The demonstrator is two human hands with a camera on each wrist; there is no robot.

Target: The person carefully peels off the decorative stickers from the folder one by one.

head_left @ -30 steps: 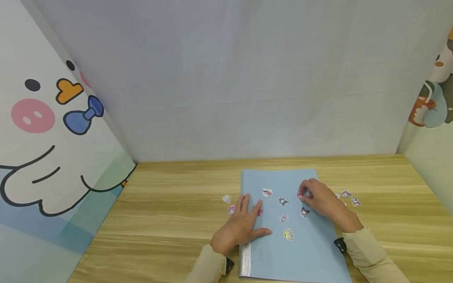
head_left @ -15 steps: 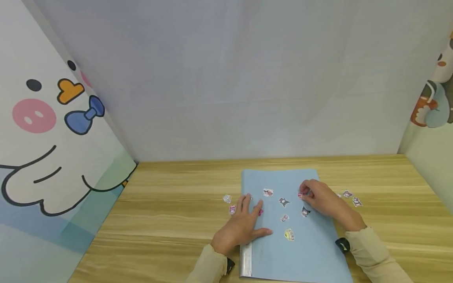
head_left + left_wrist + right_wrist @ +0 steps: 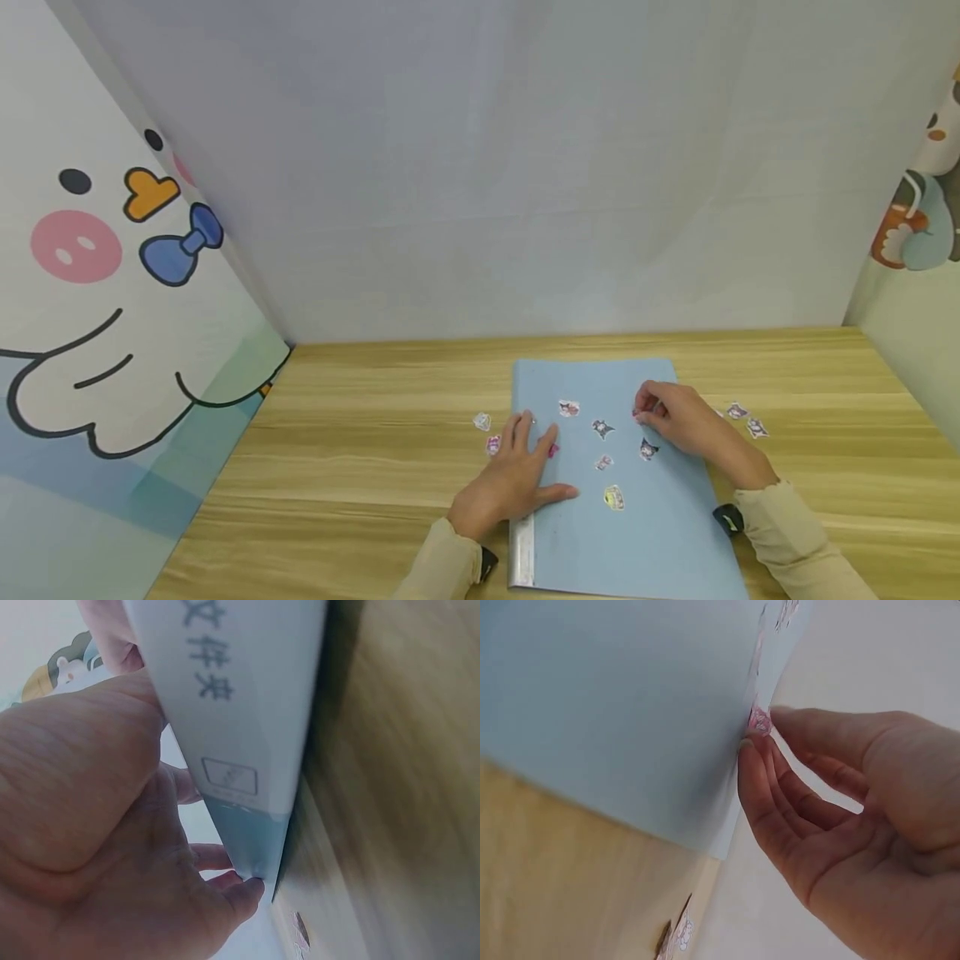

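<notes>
A light blue file folder [image 3: 630, 542] lies flat on the table. Its pale spine [image 3: 232, 712] faces the left wrist camera and bears printed characters. Fingers spread, my left hand [image 3: 508, 482] rests on the folder's left edge and partly covers a pink sticker [image 3: 553, 451]. Near the upper right of the folder, my right hand [image 3: 675, 419] pinches a small pink sticker [image 3: 760, 721] between thumb and fingers, low over the surface. Several cartoon stickers lie on the cover, including a dark one [image 3: 648, 449] just below the right hand and a yellow-green one [image 3: 614, 497] lower down.
Left of the folder, a whitish sticker [image 3: 482, 422] and a pink sticker [image 3: 492, 445] lie on the wooden table [image 3: 360, 467]. More loose stickers [image 3: 757, 427] lie to its right, partly behind the right forearm. A pale cloth wall [image 3: 480, 208] stands at the back.
My right fingers shift slightly at the pink sticker, and less of it shows in the head view now. The left hand stays in place; the head view has drifted slightly.
</notes>
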